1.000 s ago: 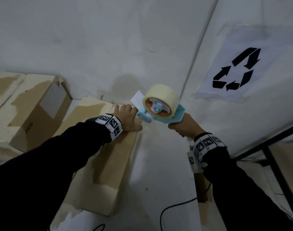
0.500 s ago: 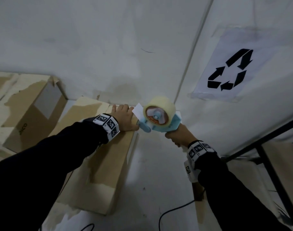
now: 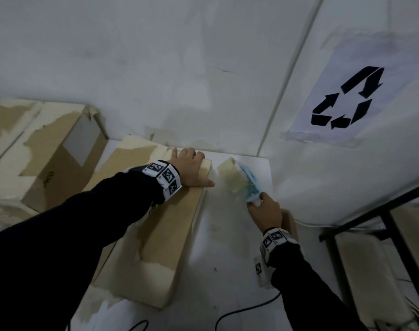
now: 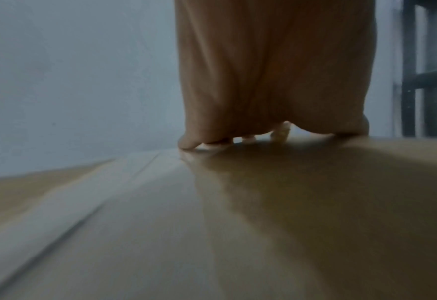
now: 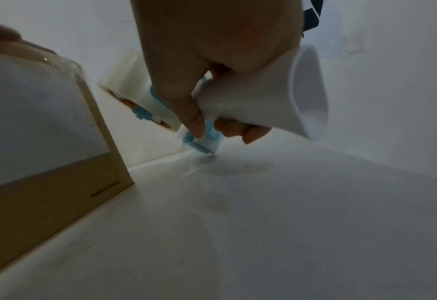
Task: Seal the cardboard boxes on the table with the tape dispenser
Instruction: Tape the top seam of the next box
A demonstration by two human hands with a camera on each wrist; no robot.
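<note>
My right grip [image 3: 263,211] is wrapped round the tape dispenser [image 3: 239,180] handle, low over the worktop [image 3: 227,235] beside the box [image 3: 165,235], left hand [image 3: 189,170] flat on top (light plastic, so hold the handle)

Black recycling symbol of three chasing arrows [image 3: 346,101], printed on a white sheet taped to the wall at right. Small dark print, apparently "Made in China" [image 5: 106,189], low on the side of the long cardboard box [image 5: 45,142]. Partly legible dark letters [image 3: 48,179] on the side of a second cardboard box [image 3: 58,149] at left; unreadable. Black-and-white square marker patterns on both wristbands.
</note>
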